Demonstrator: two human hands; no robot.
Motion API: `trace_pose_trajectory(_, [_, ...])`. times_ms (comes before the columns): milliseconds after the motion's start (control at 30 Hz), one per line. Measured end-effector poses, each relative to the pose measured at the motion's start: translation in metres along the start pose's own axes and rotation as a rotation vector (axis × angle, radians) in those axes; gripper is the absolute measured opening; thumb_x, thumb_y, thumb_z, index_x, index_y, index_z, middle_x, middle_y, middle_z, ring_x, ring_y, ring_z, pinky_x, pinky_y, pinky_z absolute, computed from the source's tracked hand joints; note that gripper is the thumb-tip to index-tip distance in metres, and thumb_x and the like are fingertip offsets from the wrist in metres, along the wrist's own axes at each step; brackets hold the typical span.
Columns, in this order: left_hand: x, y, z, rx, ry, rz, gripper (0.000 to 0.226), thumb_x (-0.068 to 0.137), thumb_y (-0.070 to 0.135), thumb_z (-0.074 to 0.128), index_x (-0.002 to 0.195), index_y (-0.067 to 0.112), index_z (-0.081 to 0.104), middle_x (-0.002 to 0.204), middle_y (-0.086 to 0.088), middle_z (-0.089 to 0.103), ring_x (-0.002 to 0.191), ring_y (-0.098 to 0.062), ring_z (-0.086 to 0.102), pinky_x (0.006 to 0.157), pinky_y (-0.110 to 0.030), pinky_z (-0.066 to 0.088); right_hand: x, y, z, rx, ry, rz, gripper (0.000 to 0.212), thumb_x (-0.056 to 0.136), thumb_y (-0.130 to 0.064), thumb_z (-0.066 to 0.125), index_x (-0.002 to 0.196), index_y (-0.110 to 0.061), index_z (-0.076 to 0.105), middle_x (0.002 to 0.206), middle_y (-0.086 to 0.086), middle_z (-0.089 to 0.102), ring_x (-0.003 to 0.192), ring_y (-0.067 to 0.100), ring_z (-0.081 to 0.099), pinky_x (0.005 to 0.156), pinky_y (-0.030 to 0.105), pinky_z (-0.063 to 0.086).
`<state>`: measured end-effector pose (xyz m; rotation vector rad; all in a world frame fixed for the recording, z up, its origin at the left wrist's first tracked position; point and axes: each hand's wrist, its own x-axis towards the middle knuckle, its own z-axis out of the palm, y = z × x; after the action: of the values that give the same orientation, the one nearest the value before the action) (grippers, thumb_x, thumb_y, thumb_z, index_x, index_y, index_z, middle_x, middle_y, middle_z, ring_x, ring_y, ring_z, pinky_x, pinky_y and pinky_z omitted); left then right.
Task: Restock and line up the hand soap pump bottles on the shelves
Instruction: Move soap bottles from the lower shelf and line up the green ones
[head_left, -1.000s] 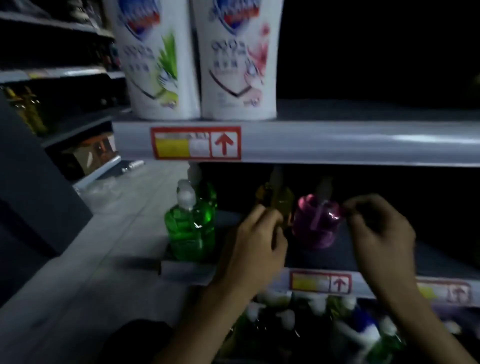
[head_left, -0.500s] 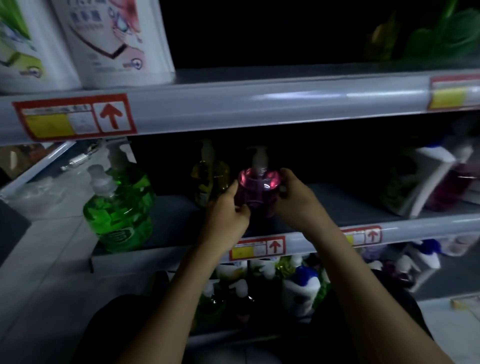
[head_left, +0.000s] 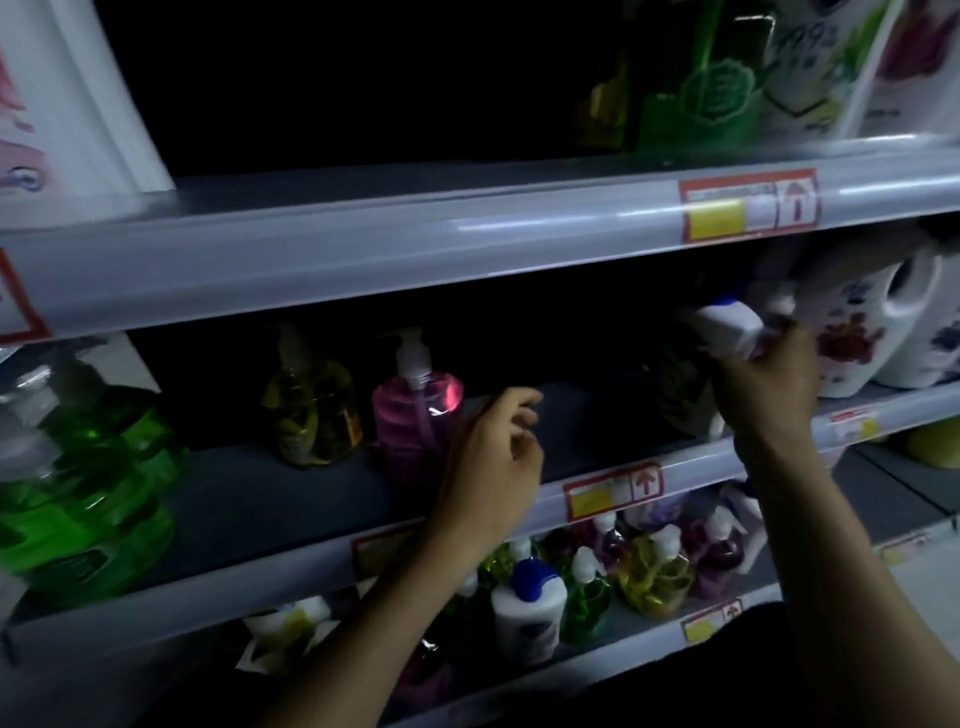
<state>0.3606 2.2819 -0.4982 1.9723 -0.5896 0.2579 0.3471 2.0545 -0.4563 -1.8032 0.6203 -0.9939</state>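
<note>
A pink pump bottle (head_left: 415, 415) stands upright on the middle shelf (head_left: 291, 566), with a yellow pump bottle (head_left: 310, 415) just left of it and a big green bottle (head_left: 88, 483) at the far left. My left hand (head_left: 496, 457) hovers right of the pink bottle, fingers loosely apart, holding nothing. My right hand (head_left: 769, 379) is raised at the right end of the same shelf, closed around a white bottle with a blue cap (head_left: 727, 325) that lies tilted. A dark bottle beneath it is hard to make out.
White refill jugs (head_left: 883, 327) crowd the shelf's right end. The upper shelf (head_left: 415, 234) carries white pouches at the left and green packs (head_left: 701, 98) at the right. The lower shelf (head_left: 597, 660) holds several mixed pump bottles. Red price tags (head_left: 613, 488) line the shelf rails.
Both hands let go of the pink bottle, which stays on the shelf. My right hand moved right and took hold of the white bottle. The view swung right.
</note>
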Motion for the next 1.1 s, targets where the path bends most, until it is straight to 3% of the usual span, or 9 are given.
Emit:
trace_pose_trajectory(67, [0.024, 0.005, 0.025, -0.046, -0.090, -0.029, 0.044, 0.092, -0.001, 0.047, 0.131, 0.019, 0.051, 0.121, -0.001, 0.059, 0.102, -0.009, 0.059, 0.084, -0.020, 0.048, 0.009, 0.014, 0.002, 0.016, -0.151, 0.076, 0.050, 0.076, -0.016, 0.078, 0.118, -0.010, 0.052, 0.110, 0.013, 0.064, 0.103, 0.030, 0.062, 0.090, 0.043, 0.052])
trace_pose_trajectory(200, [0.076, 0.015, 0.071, -0.194, -0.240, -0.148, 0.052, 0.095, -0.005, 0.043, 0.143, 0.012, 0.037, 0.139, -0.007, 0.046, 0.112, -0.012, 0.050, 0.084, -0.016, 0.041, 0.021, 0.029, 0.003, 0.008, -0.192, 0.062, 0.051, 0.074, -0.014, 0.078, 0.118, -0.013, 0.050, 0.110, 0.013, 0.065, 0.103, 0.033, 0.062, 0.090, 0.056, 0.051])
trace_pose_trajectory(367, [0.107, 0.004, 0.081, -0.091, -0.383, -0.171, 0.062, 0.093, 0.006, 0.057, 0.148, 0.010, 0.028, 0.147, -0.008, 0.040, 0.136, -0.021, 0.037, 0.113, -0.034, 0.030, 0.016, 0.024, 0.001, 0.162, -0.495, -0.018, 0.050, 0.082, -0.002, 0.071, 0.120, -0.019, 0.043, 0.106, 0.005, 0.061, 0.101, 0.022, 0.061, 0.090, 0.051, 0.053])
trace_pose_trajectory(500, [0.090, -0.001, 0.065, -0.191, -0.351, -0.132, 0.052, 0.085, 0.004, 0.067, 0.131, 0.013, 0.044, 0.125, -0.003, 0.055, 0.119, -0.013, 0.050, 0.097, -0.023, 0.039, 0.010, 0.017, -0.009, 0.219, -0.832, -0.114, 0.057, 0.085, 0.006, 0.063, 0.134, -0.016, 0.044, 0.126, 0.007, 0.060, 0.117, 0.019, 0.059, 0.092, 0.034, 0.055])
trace_pose_trajectory(600, [0.058, -0.006, 0.055, -0.232, -0.232, -0.140, 0.044, 0.082, 0.006, 0.071, 0.118, 0.017, 0.047, 0.115, 0.000, 0.057, 0.113, -0.013, 0.053, 0.096, -0.032, 0.046, 0.002, 0.006, -0.016, 0.199, -0.939, -0.193, 0.060, 0.083, 0.008, 0.064, 0.135, -0.014, 0.046, 0.127, 0.004, 0.060, 0.117, 0.015, 0.059, 0.091, 0.025, 0.053])
trace_pose_trajectory(700, [0.030, 0.001, 0.038, -0.237, -0.114, -0.111, 0.039, 0.082, 0.005, 0.071, 0.109, 0.025, 0.051, 0.106, 0.005, 0.062, 0.108, -0.011, 0.058, 0.094, -0.034, 0.050, -0.012, -0.013, -0.024, 0.207, -0.983, -0.257, 0.055, 0.079, 0.009, 0.068, 0.128, -0.008, 0.051, 0.121, 0.003, 0.062, 0.115, 0.017, 0.060, 0.092, 0.028, 0.051])
trace_pose_trajectory(867, [-0.007, 0.037, -0.019, -0.107, -0.015, -0.005, 0.060, 0.080, 0.007, 0.073, 0.097, 0.060, 0.050, 0.102, 0.031, 0.057, 0.099, 0.013, 0.056, 0.082, -0.005, 0.044, -0.052, -0.052, -0.038, 0.381, -0.986, -0.312, 0.057, 0.074, -0.004, 0.072, 0.128, -0.017, 0.058, 0.125, -0.001, 0.065, 0.117, 0.014, 0.061, 0.091, 0.023, 0.051])
trace_pose_trajectory(1000, [-0.025, 0.078, -0.080, 0.060, 0.010, 0.070, 0.069, 0.078, 0.024, 0.075, 0.103, 0.076, 0.038, 0.106, 0.029, 0.058, 0.105, 0.001, 0.058, 0.090, -0.013, 0.047, -0.084, -0.099, -0.039, 0.635, -0.929, -0.401, 0.055, 0.072, -0.018, 0.076, 0.122, -0.036, 0.062, 0.125, -0.003, 0.066, 0.116, 0.016, 0.063, 0.088, 0.024, 0.053])
trace_pose_trajectory(1100, [-0.021, 0.111, -0.124, 0.121, 0.169, 0.187, 0.074, 0.076, 0.023, 0.068, 0.112, 0.077, 0.034, 0.105, 0.028, 0.063, 0.093, 0.007, 0.062, 0.075, -0.004, 0.047, -0.095, -0.150, -0.031, 0.816, -0.835, -0.561, 0.059, 0.071, -0.024, 0.072, 0.127, -0.037, 0.059, 0.128, -0.003, 0.064, 0.115, 0.013, 0.063, 0.085, 0.021, 0.054])
